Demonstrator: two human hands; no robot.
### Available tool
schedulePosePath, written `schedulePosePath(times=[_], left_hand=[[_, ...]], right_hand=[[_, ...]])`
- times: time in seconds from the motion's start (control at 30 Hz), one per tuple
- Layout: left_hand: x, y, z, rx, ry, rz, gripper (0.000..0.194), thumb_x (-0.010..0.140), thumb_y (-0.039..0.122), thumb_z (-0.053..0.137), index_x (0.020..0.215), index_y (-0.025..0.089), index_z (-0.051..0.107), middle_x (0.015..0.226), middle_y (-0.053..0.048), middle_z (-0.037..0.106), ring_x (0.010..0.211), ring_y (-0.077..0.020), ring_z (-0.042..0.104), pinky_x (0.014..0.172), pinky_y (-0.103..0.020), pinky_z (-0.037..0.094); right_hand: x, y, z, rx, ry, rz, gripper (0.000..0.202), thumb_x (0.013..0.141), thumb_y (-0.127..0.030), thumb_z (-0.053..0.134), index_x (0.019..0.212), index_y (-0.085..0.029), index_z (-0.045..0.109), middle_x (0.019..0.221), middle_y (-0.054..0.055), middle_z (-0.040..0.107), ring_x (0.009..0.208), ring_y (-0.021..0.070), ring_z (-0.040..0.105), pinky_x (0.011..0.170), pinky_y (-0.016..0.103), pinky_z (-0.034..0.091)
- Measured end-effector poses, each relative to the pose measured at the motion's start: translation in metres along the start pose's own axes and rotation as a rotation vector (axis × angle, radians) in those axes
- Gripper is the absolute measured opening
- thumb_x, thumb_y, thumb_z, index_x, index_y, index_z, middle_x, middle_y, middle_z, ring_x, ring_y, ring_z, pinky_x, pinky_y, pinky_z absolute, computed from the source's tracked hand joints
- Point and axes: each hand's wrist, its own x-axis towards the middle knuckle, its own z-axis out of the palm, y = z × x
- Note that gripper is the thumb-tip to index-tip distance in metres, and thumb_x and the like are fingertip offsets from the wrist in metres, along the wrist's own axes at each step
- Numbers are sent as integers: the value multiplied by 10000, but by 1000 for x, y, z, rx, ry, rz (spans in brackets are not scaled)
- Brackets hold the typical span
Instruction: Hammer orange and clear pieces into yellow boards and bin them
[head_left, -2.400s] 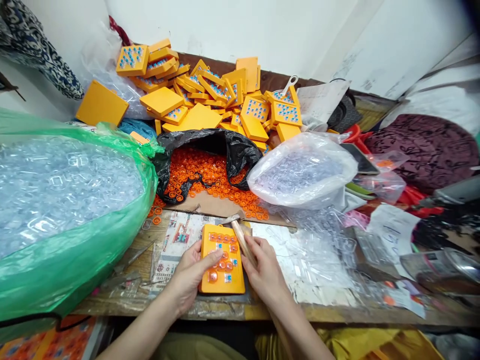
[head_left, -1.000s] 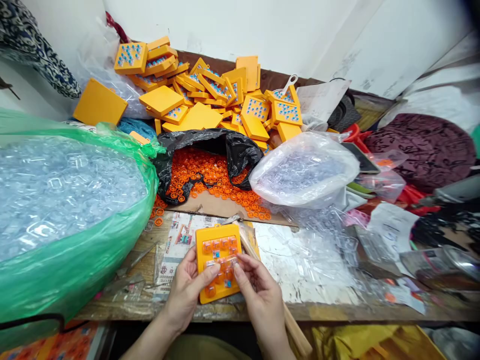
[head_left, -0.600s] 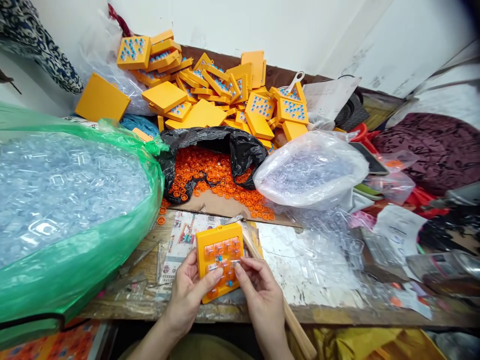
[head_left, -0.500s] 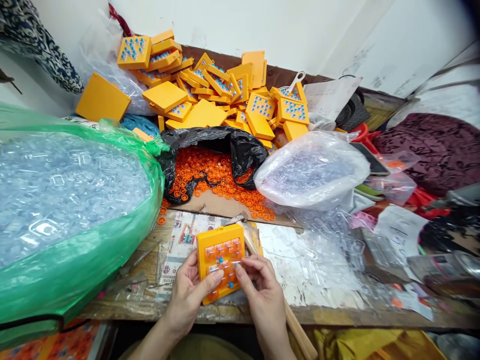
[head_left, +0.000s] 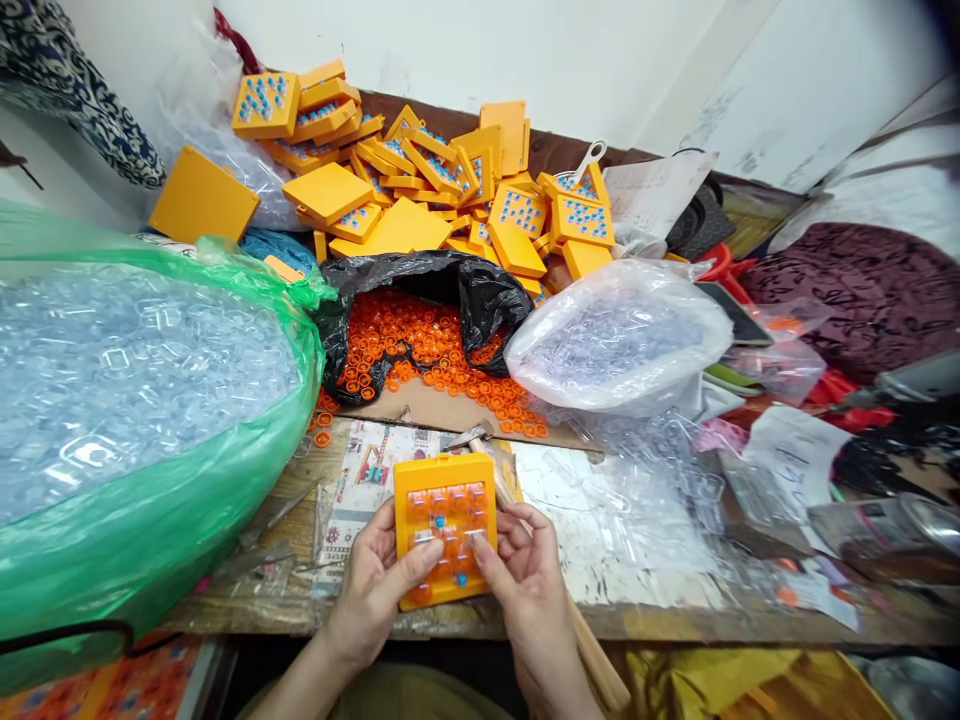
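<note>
Plastic, smooth and yellow, is shaped into a flat, square-edged case [head_left: 418, 524], tilted up above the near part of the worn wooden bench [head_left: 289, 490]. Its left side is gripped firmly by the left hand [head_left: 371, 585], the thumb laid across the face and the fingers wrapped around the edge. The right side of the face is touched by the thumb of the right hand [head_left: 529, 590], whose fingers are half curled beside the edge; whether the case is also gripped there cannot be told. Glossy orange pieces [head_left: 457, 497] are set in rows on the face. A wooden hammer [head_left: 598, 658] is partly covered by the right hand. Behind, ring-shaped orange parts [head_left: 420, 335] are spilled from a crinkled black bag [head_left: 495, 305]; glassy clear parts [head_left: 135, 370] are heaped in a thin green bag [head_left: 232, 490].
</note>
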Motion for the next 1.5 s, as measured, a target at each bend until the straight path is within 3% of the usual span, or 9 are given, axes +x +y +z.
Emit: schedulePosePath(times=[0.13,0.2,0.37,0.6,0.9,1.07,1.2,1.37,1.5], left_hand=[[5,3,2,-76,19,-70,636,679,223,803,1254,146,540,1098,-150,717,996,-313,687,892,-418,550],[7,5,1,-114,15,-108,685,684,210,799,1300,158,504,1100,-147,717,1000,-314,686,895,-429,548],[10,8,2,-169,-6,-133,750,720,188,770,1382,186,419,1106,-138,718,1004,-303,689,905,-429,544],[9,5,3,-183,16,-135,597,757,247,756,1301,174,521,1106,-123,720,1018,-284,686,943,-406,520],[9,2,-1,-183,58,-104,423,801,391,716,1142,152,638,1093,-112,726,1087,-277,653,1010,-393,465],[9,0,0,-158,2,-75,403,824,341,699,1179,166,622,1107,-106,720,1083,-267,655,992,-386,479],[10,-1,1,-139,-19,-72,397,831,337,689,1190,185,614,1122,-103,715,1055,-256,669,963,-374,498],[10,-3,0,-72,1,-38,478,795,371,716,1219,184,598,1123,-117,713,1033,-281,673,910,-381,527],[9,-4,0,-11,-6,1,485,791,382,716,1218,179,608,1082,-113,726,1021,-285,676,931,-384,513]], right_hand=[[37,-13,-42,-571,11,-184,314,864,-436,540,1088,-225,602,1049,110,715,977,261,667,862,434,516],[60,-15,-67,-705,113,-229,293,781,-363,602,1016,-198,658,1166,158,671,1190,343,533,1034,552,335],[95,-8,-97,-900,106,-301,212,727,-135,521,808,-175,713,828,154,722,1082,357,588,1057,599,206],[64,-40,-53,-731,-77,-431,276,906,-337,499,1066,-257,710,988,59,729,909,225,665,802,358,509],[30,-46,0,-553,-277,-617,52,858,-188,642,857,-236,663,743,11,697,723,187,579,655,327,491],[30,-38,0,-569,-147,-709,123,825,-152,659,873,-257,702,797,31,647,779,202,553,712,370,473],[26,-26,6,-432,0,-512,90,758,-246,720,833,-260,671,1013,62,525,1014,255,536,861,436,460],[26,-24,15,125,-30,38,532,650,-296,807,991,-295,399,1264,45,453,1045,213,599,840,367,524],[24,-29,18,215,-62,96,600,650,-252,807,1038,-317,354,1149,5,520,989,183,613,831,336,523]])
